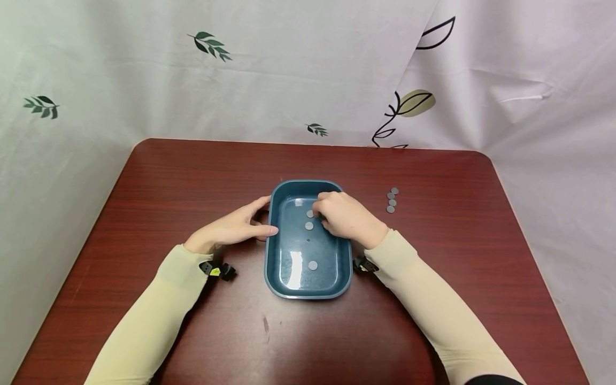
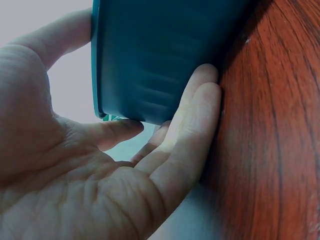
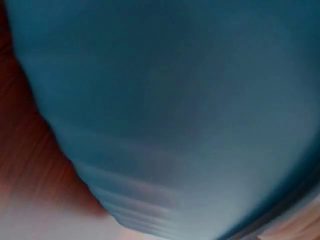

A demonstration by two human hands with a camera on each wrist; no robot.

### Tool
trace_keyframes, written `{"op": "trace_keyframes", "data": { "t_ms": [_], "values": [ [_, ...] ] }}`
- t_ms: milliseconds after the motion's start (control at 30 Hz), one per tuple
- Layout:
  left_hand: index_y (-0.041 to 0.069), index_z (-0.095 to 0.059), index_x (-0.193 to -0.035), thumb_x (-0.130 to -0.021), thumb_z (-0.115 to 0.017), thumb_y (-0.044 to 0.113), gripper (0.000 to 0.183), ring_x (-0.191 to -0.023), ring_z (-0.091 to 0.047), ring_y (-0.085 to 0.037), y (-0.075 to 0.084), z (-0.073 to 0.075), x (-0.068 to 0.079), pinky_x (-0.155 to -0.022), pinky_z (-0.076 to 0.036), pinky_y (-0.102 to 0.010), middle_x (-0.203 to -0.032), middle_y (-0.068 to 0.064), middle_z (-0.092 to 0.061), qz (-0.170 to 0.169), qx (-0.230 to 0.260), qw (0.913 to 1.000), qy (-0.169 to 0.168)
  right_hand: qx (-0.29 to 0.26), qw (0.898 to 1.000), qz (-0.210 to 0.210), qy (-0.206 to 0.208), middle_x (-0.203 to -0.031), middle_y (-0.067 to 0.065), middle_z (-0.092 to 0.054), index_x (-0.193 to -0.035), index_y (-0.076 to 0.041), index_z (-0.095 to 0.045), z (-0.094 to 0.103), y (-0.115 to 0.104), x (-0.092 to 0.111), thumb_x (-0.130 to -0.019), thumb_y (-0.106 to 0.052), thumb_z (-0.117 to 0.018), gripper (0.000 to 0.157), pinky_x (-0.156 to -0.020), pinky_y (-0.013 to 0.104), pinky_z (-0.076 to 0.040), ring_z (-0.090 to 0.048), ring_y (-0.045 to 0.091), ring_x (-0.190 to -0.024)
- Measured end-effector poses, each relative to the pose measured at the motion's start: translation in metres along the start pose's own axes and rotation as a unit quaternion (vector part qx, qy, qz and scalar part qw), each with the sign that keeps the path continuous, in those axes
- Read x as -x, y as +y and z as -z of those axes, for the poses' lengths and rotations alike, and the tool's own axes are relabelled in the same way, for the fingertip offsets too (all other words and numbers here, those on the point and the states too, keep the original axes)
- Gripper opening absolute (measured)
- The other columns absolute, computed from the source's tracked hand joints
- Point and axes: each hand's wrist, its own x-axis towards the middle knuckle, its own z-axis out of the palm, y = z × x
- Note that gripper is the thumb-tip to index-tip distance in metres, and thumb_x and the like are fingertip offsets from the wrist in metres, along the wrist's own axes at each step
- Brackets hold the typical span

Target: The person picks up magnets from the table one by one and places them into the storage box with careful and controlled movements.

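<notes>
A blue rectangular tray (image 1: 308,294) lies on the table in the head view. My left hand (image 1: 236,222) grips its left side, the thumb over the rim; in the left wrist view, fingers (image 2: 192,125) rest against the outer wall. My right hand (image 1: 348,218) reaches over the right rim with fingers bent down inside. Its fingertips are beside a grey coin (image 1: 310,214); whether they pinch anything is hidden. Below it lie a second coin (image 1: 309,226) and, nearer the front, a third coin (image 1: 313,266). The right wrist view shows mostly the tray's outer wall (image 3: 150,100).
On the red-brown wooden table (image 1: 216,331), several grey coins (image 1: 392,202) form a short column right of the tray. A pale curtain (image 1: 269,80) with leaf prints hangs behind the table's far edge. A small dark spot marks the tray floor.
</notes>
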Motion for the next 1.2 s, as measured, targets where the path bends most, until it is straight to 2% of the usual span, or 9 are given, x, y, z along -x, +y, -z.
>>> {"op": "trace_keyframes", "data": {
  "t_ms": [267,633,933,1200],
  "values": [
    [0.026,-0.016,-0.167,-0.098,-0.074,0.031,0.090,-0.103,-0.075,-0.025,0.0003,0.0001,0.0004,-0.091,-0.062,-0.042,-0.157,-0.013,-0.041,0.007,-0.006,1.0000,0.002,0.019,1.000,-0.012,-0.014,-0.088,0.007,-0.068,-0.094,-0.007,-0.079,-0.0029,-0.0030,-0.0063,-0.094,-0.005,-0.072,0.007,-0.071,0.032,-0.061,-0.068,0.021,-0.079],
    [0.020,-0.013,-0.167,-0.099,-0.073,0.029,0.091,-0.105,-0.075,-0.027,0.0010,0.0013,0.0012,-0.091,-0.062,-0.042,-0.162,-0.016,-0.035,-0.001,-0.007,1.0000,-0.002,0.032,0.999,-0.022,0.007,-0.083,0.007,-0.062,-0.098,-0.009,-0.082,-0.0073,-0.0030,-0.0094,-0.099,-0.009,-0.067,0.015,-0.067,0.031,-0.059,-0.066,0.022,-0.074],
    [0.023,-0.016,-0.167,-0.098,-0.074,0.031,0.090,-0.105,-0.076,-0.026,0.0022,0.0003,0.0013,-0.092,-0.062,-0.042,-0.158,-0.014,-0.041,0.006,-0.003,1.0000,0.002,0.040,0.999,-0.022,0.018,-0.079,0.007,-0.058,-0.097,-0.008,-0.082,-0.0098,-0.0034,-0.0103,-0.101,-0.012,-0.066,0.017,-0.063,0.031,-0.056,-0.062,0.022,-0.068],
    [0.023,-0.018,-0.166,-0.098,-0.074,0.031,0.090,-0.105,-0.076,-0.026,-0.0001,0.0002,0.0003,-0.091,-0.062,-0.042,-0.156,-0.015,-0.042,0.004,0.000,1.0000,0.001,0.042,0.999,-0.023,0.008,-0.079,0.007,-0.058,-0.098,-0.008,-0.082,-0.0074,-0.0043,-0.0089,-0.100,-0.011,-0.067,0.015,-0.065,0.030,-0.057,-0.062,0.021,-0.071]
  ]
}}
